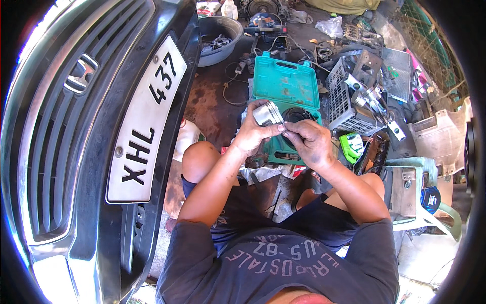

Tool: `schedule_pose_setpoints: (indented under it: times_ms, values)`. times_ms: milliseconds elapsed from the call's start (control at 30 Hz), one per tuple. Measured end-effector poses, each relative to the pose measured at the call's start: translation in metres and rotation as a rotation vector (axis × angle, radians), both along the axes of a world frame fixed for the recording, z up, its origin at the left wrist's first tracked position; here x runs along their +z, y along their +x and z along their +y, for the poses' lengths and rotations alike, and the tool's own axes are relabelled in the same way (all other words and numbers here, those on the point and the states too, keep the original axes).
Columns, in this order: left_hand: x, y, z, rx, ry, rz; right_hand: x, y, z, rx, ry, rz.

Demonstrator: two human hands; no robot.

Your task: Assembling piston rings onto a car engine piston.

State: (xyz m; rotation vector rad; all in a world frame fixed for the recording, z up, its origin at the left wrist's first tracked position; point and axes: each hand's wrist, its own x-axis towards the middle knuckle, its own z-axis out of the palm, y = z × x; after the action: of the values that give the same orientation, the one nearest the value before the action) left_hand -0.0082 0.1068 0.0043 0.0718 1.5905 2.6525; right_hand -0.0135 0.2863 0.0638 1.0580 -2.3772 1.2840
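A shiny metal engine piston (268, 114) with ring grooves near one end is held up in front of me, tilted. My left hand (249, 133) wraps around it from the left, thumb along its lower side. My right hand (314, 144) is closed in a pinch at the piston's right edge, by the grooves. Whatever sits between those fingertips is too small to make out. Below and behind both hands lies an open teal plastic tool case (286, 83), its lid tipped back. Dark coiled or round items (298, 115) rest in its base, partly covered by my right hand.
A car's front bumper (174, 121) and grille fill the left. Beyond it stands a grey basin (220, 58) with metal parts. On the right are a grey crate (349, 114), pistons with connecting rods (374, 96), a bright green container (352, 147) and a plastic chair (430, 215).
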Motion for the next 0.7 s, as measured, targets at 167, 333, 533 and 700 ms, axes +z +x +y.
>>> schedule_pose_setpoints:
  times_ms: [167,333,533,700]
  values:
    - [0.002,0.001,0.001,-0.015,0.018,0.029,-0.006,-0.002,0.000,0.013,-0.004,0.099]
    - [0.000,0.001,0.000,-0.016,-0.013,0.026,-0.009,-0.007,0.001,0.042,-0.005,0.117]
    - [0.006,0.004,0.002,0.009,0.077,0.025,-0.006,-0.008,0.000,0.101,-0.057,0.084]
    - [0.009,0.003,0.003,-0.034,0.097,0.050,-0.029,-0.022,0.006,0.101,-0.492,-0.566]
